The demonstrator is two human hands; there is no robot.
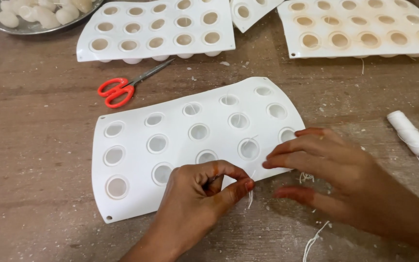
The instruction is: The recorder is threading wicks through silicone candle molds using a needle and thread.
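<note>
Wax pieces [44,13] heaped in a metal bowl [6,28] fill the top-left corner, well apart from the hands. Just right of them lies a white mould tray [156,31] with round cups, and below it red-handled scissors [118,91] rest flat on the wooden table [35,145] — close enough to reach, yet off the work. At centre sits the working tray [136,194], slightly tilted, its near edge toward the person so the front cups are easy to reach. The left hand [197,204] rests on that near edge, thumb and forefinger pinched shut on a short piece of white string [250,198] hanging just off the rim. The right hand [335,174] is spread, fingers extended and holding nothing, its fingertips [273,154] touching the tray's right corner, apparently steadying it. Further right, a spool of white thread [410,132] lies apart; a stained tray [360,29] occupies the top right. Bare table remains at left and front.
</note>
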